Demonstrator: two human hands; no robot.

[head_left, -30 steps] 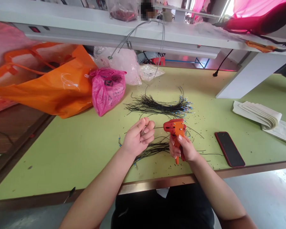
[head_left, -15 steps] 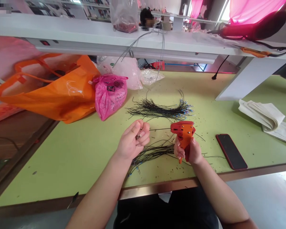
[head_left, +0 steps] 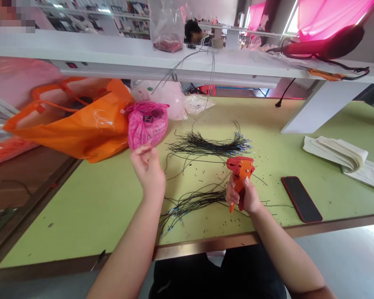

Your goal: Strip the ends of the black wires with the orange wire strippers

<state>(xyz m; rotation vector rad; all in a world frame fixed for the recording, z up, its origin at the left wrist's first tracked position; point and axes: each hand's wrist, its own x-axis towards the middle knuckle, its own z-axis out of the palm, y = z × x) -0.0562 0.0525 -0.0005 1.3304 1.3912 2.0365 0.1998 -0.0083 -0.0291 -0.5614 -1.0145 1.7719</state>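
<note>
My right hand (head_left: 241,195) is wrapped round an orange and red wire stripper (head_left: 241,168), its jaws facing left. A thin black wire (head_left: 199,160) runs leftward from near those jaws. My left hand (head_left: 149,170) is raised at the left by a knotted pink bag (head_left: 148,124), its fingers curled toward the thumb; what they hold, if anything, is hidden. Behind the stripper lies a thick bundle of black wires (head_left: 208,143) with blue and white tips at its right end. In front, a second bundle of black wires (head_left: 199,201) shows blue ends at lower left.
An orange tote bag (head_left: 93,128) stands at the left. On the right are a phone (head_left: 301,199) and folded papers (head_left: 336,151). A white shelf (head_left: 112,54) spans the back, its support (head_left: 318,104) standing on the table. Small dark scraps are scattered near the wires.
My left hand has moved left and slightly up, away from the stripper, uncovering loose wires and the front bundle's blue ends. My right hand still grips the stripper, almost in place. The view has shifted slightly.
</note>
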